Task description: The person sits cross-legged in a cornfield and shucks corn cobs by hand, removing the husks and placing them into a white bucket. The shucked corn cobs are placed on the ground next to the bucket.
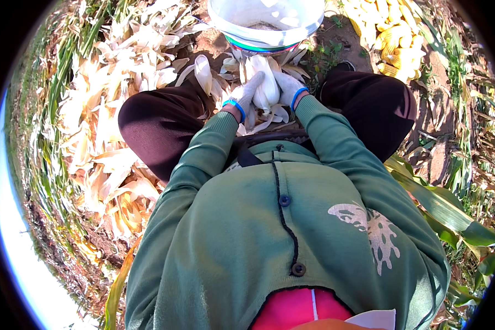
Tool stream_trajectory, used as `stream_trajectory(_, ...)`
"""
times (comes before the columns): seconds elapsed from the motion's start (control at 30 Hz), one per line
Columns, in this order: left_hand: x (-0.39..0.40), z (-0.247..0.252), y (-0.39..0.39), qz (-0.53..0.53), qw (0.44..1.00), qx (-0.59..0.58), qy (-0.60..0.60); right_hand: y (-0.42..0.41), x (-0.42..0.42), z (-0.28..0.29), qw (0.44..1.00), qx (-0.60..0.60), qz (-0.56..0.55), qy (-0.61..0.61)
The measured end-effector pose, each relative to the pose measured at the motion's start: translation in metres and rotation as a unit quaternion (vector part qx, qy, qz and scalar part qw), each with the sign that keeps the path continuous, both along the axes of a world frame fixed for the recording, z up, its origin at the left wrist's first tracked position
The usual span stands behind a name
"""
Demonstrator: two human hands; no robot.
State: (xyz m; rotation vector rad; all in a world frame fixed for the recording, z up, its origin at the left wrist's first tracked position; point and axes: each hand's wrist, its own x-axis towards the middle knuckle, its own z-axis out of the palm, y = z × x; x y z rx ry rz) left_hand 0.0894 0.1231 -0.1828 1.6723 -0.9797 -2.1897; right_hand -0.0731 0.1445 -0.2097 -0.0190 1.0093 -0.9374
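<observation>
Both hands wear pale knit gloves with blue cuffs and hold an ear of corn in its pale dry husk (266,84), between my crossed legs. My left hand (247,93) grips the ear's left side, its thumb lying along the husk. My right hand (288,87) is against the ear's right side, its fingers partly hidden by the husk. Loose dry husks (272,119) lie beneath the hands. Just beyond them stands a white plastic bucket (268,38) with a coloured band; no ears show in the visible part of its inside.
A large heap of dry husks (119,107) spreads over the ground at left. Husked yellow corn ears (396,45) are piled at the upper right, beyond my right knee. Green corn leaves (445,206) lie by my right side.
</observation>
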Motion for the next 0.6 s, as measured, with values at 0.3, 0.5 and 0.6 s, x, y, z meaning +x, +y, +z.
stream_trajectory(0.3,-0.020,0.020,0.020,0.212,0.974,-0.071,-0.029,0.006,0.008,-0.005,0.985,0.088,0.023,0.146)
stream_trajectory(0.5,-0.030,0.038,0.016,0.255,0.966,-0.042,0.026,-0.006,-0.021,-0.059,0.941,0.029,0.076,0.330)
stream_trajectory(0.6,-0.016,0.009,0.008,0.267,0.959,-0.039,0.092,0.005,-0.012,-0.015,0.727,-0.234,0.310,0.566)
